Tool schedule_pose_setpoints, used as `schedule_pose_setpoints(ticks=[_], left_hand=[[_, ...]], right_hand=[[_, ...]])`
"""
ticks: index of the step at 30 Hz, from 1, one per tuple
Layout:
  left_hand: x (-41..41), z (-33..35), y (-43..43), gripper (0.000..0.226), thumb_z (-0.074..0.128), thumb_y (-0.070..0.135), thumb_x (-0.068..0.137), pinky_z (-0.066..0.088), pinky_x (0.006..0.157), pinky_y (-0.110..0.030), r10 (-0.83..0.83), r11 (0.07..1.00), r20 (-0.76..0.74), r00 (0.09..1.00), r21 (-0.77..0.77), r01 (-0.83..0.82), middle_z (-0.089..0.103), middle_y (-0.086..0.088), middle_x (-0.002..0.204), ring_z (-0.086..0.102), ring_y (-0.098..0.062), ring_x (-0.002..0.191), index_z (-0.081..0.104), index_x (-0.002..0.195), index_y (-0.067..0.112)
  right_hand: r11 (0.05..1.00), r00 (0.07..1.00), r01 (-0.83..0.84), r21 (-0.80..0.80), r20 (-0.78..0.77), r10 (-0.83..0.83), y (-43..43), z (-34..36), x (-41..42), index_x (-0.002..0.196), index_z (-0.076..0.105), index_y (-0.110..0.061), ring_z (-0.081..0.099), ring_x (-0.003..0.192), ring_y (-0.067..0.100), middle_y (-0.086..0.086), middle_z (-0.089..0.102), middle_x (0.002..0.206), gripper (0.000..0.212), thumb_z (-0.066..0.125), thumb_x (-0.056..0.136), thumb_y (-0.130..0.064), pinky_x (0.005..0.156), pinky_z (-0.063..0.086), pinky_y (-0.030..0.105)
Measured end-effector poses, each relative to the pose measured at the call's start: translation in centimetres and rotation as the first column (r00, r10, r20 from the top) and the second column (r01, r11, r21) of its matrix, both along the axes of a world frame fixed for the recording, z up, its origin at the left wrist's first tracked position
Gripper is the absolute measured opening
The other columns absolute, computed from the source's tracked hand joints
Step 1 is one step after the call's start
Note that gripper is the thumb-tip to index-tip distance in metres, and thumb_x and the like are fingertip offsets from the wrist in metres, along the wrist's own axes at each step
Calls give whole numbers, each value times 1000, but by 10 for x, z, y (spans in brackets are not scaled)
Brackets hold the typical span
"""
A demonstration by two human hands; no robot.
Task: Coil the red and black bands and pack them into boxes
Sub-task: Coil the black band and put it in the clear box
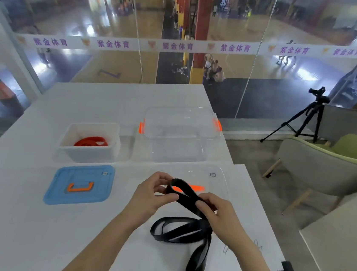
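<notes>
Black band (187,227), flat, matte, looped at top, slack coils drooping below

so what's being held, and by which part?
The black band, at its top end: the left hand pinches the small loop, the right hand grips the strap beside it. The rest lies loose on the table.

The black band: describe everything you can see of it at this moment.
The black band is a long, flat, matte strap that looks flexible, only partly coiled. The left hand pinches a small loop at its upper end; the right hand grips the strap just beside it. Below the hands, loose loops sprawl on the white table, reaching its near edge.
</notes>
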State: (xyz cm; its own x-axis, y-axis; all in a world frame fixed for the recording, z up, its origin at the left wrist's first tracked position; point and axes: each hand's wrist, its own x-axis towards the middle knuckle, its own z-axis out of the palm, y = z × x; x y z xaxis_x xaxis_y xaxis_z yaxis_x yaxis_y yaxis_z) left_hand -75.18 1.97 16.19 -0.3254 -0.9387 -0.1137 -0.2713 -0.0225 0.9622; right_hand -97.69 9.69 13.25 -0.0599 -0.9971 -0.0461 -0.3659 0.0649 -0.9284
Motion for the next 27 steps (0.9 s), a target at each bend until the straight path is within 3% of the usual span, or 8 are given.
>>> schedule_pose_setpoints(ticks=[4,8,10,13,16,19,23,27], left_hand=[[-8,22,5,28,80,18,89,54,82,-18,2,994,-8,1000,-114,-3,77,17,107,71,-4,101,72,109,35],[-14,43,8,19,72,17,96,54,81,-14,-44,976,37,998,-211,51,76,20,102,71,-2,96,73,106,34],[-16,50,6,16,70,21,98,53,80,-12,-31,969,75,997,-244,48,75,22,98,70,-1,93,72,101,37],[-20,57,2,11,68,25,99,54,79,-14,-18,962,112,994,-268,48,76,19,93,71,-4,91,74,98,33],[-28,62,4,9,68,22,99,64,78,-27,3,975,48,999,-223,8,77,11,89,75,-10,86,74,97,29],[-33,70,5,1,73,20,96,67,72,-37,62,985,-41,997,-158,-67,78,0,83,79,-20,79,73,94,20],[-34,84,3,12,72,21,96,66,70,-36,170,971,-123,978,-148,-187,78,-3,75,78,-20,70,72,93,9],[-29,92,-3,18,68,18,99,66,77,-36,273,960,-313,910,33,-277,77,-5,77,74,-14,67,72,96,1]], right_hand=[[1000,997,19,-14,70,-18,0,16,0,103,76,-37,69,86,6,-12,77,94,15,70,100,-24,80,51,18],[1000,996,4,6,86,-5,0,17,-3,110,75,-39,69,90,27,0,78,96,23,80,89,-31,85,56,36],[1000,997,-4,8,74,3,0,17,-4,114,72,-41,69,86,15,-8,77,97,30,81,88,-31,86,55,33],[999,997,-26,-36,72,28,-2,20,2,125,66,-39,71,106,5,-15,77,111,37,78,93,-26,100,51,32],[997,993,-46,-62,102,52,-4,28,12,124,68,-36,67,119,5,-17,75,121,32,72,96,-21,108,48,33],[998,976,-29,-62,212,42,-4,34,22,122,68,-32,70,116,9,-9,77,116,30,71,97,-17,108,52,39],[993,942,51,-104,335,-13,-3,28,31,127,57,-34,70,98,25,7,75,101,43,75,94,-14,97,53,46],[975,895,174,-135,435,-99,-5,29,36,119,60,-26,71,89,21,8,73,97,39,78,91,-6,89,57,43]])
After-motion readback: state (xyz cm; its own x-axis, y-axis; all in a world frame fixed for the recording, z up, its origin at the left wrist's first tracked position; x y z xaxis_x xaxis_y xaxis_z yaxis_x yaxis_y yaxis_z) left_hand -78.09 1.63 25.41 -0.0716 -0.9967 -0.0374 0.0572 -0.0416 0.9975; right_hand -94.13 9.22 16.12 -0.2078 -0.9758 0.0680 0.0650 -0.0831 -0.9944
